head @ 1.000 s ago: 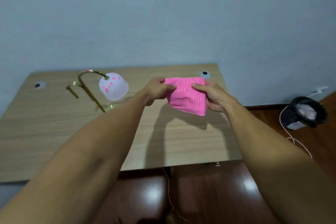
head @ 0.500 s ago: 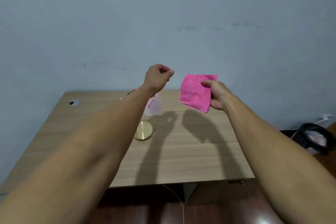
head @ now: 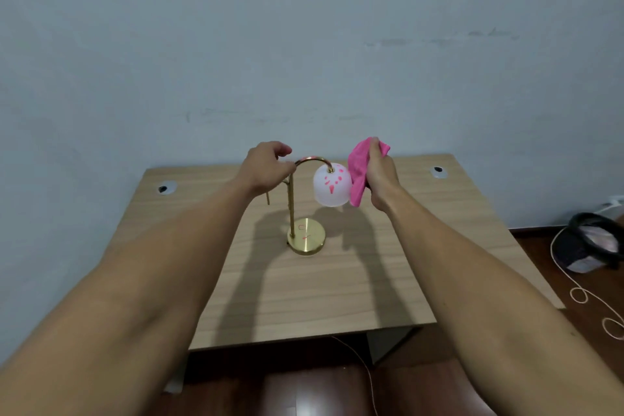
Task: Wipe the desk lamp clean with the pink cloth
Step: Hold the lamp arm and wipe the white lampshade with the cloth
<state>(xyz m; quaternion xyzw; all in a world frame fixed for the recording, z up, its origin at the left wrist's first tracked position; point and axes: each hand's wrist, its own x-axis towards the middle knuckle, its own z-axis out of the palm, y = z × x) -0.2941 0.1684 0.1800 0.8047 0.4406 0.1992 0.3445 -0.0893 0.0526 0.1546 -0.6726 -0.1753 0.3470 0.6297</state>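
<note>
A desk lamp stands upright on the wooden desk (head: pixel 337 287). It has a round brass base (head: pixel 307 237), a curved brass arm and a white shade (head: pixel 332 186) marked with pink spots. My left hand (head: pixel 266 164) grips the arched top of the lamp's arm. My right hand (head: pixel 380 176) holds the pink cloth (head: pixel 360 172) bunched against the right side of the shade. Pink marks also show on the base.
The desk stands against a pale wall, with cable holes at its back left (head: pixel 166 187) and back right (head: pixel 438 171). To the right, a dark bin (head: pixel 592 243) and a loose white cord (head: pixel 580 294) lie on the wooden floor.
My left hand let go of the cloth and took hold of the lamp's arm. The lamp now stands upright. My right hand carried the cloth to the shade.
</note>
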